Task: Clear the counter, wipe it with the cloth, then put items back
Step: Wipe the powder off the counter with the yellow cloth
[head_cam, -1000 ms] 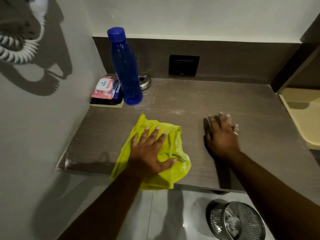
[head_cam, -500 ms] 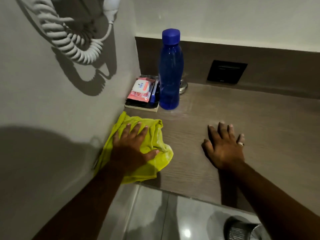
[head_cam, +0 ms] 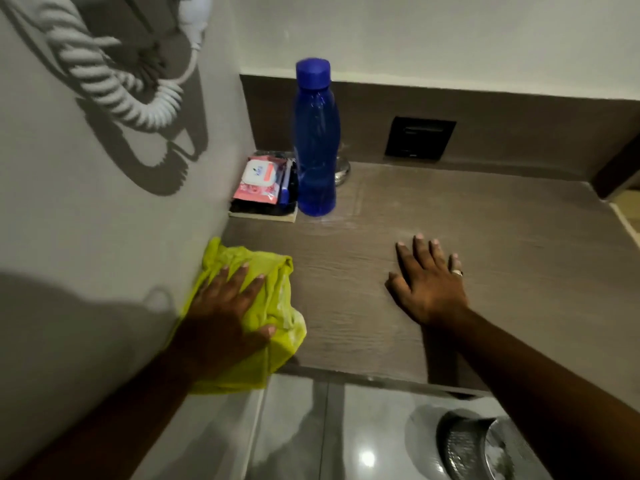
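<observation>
Cloth (head_cam: 273, 306), bright yellow, lies bunched at the counter's (head_cam: 485, 244) front left corner, touching the wall. The left hand (head_cam: 225, 320) presses flat on it, fingers straight. From the cloth, the right hand (head_cam: 429, 282) is at 3 o'clock, flat and spread on bare wood. The blue bottle (head_cam: 315, 147) stands upright at 12 o'clock, just beside a pink wipes pack (head_cam: 258, 183).

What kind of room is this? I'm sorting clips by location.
Probably a hotel room's vanity or dressing nook: a wall-mounted hair dryer with a coiled cord, a wood-grain counter with a wall socket above it, and a small metal bin on the tiled floor.
</observation>
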